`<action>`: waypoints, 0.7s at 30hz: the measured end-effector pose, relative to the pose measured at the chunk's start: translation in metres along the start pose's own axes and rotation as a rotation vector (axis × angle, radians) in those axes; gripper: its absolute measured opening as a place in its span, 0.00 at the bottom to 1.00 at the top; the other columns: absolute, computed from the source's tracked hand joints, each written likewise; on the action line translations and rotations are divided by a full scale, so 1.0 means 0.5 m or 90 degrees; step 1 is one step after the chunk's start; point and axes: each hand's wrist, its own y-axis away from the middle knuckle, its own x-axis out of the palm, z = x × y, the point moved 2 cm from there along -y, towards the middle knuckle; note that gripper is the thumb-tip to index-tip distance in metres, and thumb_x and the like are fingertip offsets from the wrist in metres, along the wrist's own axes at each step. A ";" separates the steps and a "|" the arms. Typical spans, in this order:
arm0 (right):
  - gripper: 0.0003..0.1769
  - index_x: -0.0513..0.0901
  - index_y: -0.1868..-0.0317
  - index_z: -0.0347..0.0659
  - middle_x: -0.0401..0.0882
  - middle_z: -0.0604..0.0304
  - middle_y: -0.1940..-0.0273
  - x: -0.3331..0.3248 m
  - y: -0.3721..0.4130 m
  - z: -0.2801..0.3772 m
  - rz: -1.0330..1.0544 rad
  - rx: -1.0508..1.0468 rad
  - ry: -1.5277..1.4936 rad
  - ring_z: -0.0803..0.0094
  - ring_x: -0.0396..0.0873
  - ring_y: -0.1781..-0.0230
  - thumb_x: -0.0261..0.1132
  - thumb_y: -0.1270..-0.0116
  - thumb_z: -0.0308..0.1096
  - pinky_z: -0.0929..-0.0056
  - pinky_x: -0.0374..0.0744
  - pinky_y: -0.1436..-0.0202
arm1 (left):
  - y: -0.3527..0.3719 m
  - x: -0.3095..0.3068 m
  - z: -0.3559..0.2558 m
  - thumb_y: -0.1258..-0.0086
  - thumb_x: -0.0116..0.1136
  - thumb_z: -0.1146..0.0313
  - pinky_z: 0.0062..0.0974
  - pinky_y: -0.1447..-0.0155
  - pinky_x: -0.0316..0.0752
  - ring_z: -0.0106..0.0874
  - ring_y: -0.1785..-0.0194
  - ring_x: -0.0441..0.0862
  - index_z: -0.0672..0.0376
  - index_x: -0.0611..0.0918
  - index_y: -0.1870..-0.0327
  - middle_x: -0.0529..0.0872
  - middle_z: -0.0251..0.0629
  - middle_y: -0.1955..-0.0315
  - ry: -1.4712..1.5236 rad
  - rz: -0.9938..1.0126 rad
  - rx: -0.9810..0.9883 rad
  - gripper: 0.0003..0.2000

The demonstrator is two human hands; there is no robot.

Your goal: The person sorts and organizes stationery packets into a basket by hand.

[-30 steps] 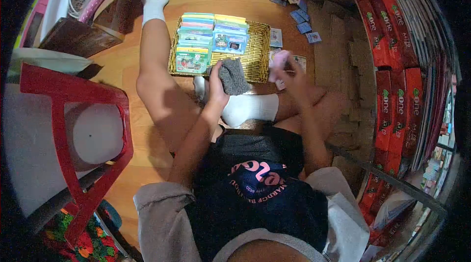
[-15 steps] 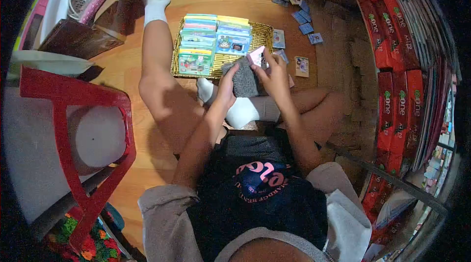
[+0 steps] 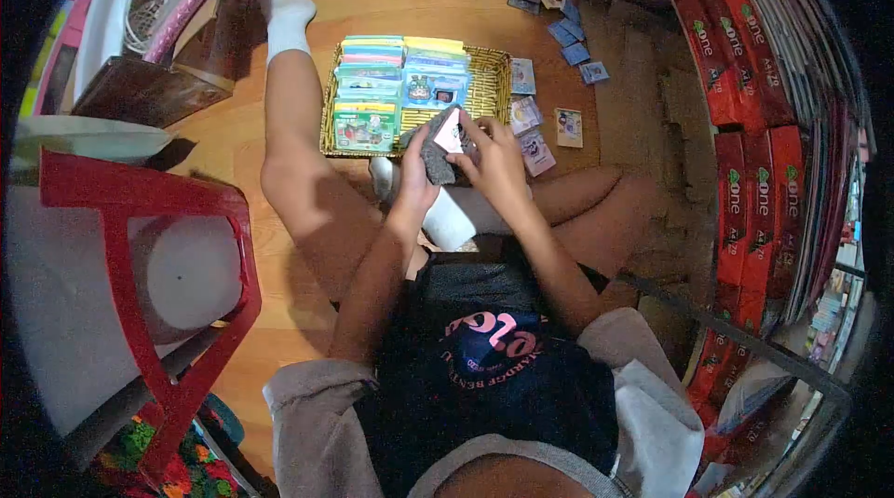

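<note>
I sit on a wooden floor with my legs around a woven basket [image 3: 491,65] holding rows of small colourful boxes [image 3: 386,86]. My left hand [image 3: 414,172] grips a grey cloth [image 3: 430,151] just in front of the basket's near edge. My right hand [image 3: 492,163] holds a small pink-and-white packet [image 3: 451,133] pressed against the cloth. The two hands meet above my white sock [image 3: 452,216].
Loose cards [image 3: 531,130] lie on the floor right of the basket, with more cards [image 3: 559,9] farther back. Red boxes [image 3: 745,125] line the right side. A red stool [image 3: 140,256] stands at my left. Cardboard [image 3: 643,60] lies at the right.
My right hand brought the pink packet from the right side in to the grey cloth. Both hands have come together and moved slightly toward the basket.
</note>
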 end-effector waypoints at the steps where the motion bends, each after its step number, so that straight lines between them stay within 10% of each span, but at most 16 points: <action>1: 0.31 0.71 0.49 0.39 0.71 0.46 0.60 -0.003 -0.002 -0.007 -0.016 0.012 -0.006 0.53 0.69 0.59 0.68 0.56 0.38 0.63 0.67 0.55 | 0.009 0.008 -0.001 0.36 0.43 0.60 0.27 0.56 0.72 0.29 0.61 0.77 0.59 0.74 0.57 0.79 0.37 0.64 0.016 -0.012 -0.052 0.14; 16: 0.36 0.64 0.48 0.27 0.64 0.40 0.49 -0.074 0.021 -0.281 -0.137 0.350 -0.220 0.54 0.67 0.50 0.68 0.55 0.36 0.65 0.67 0.48 | -0.011 -0.033 0.019 0.39 0.47 0.60 0.31 0.50 0.68 0.33 0.56 0.74 0.60 0.73 0.54 0.77 0.37 0.59 0.052 -0.046 -0.068 0.16; 21: 0.35 0.67 0.48 0.31 0.71 0.43 0.55 -0.076 -0.063 -0.231 -0.175 0.235 -0.187 0.55 0.72 0.55 0.67 0.56 0.39 0.67 0.71 0.53 | -0.004 -0.022 0.016 0.40 0.48 0.58 0.31 0.51 0.68 0.32 0.56 0.74 0.58 0.72 0.53 0.76 0.36 0.59 -0.017 -0.136 -0.093 0.17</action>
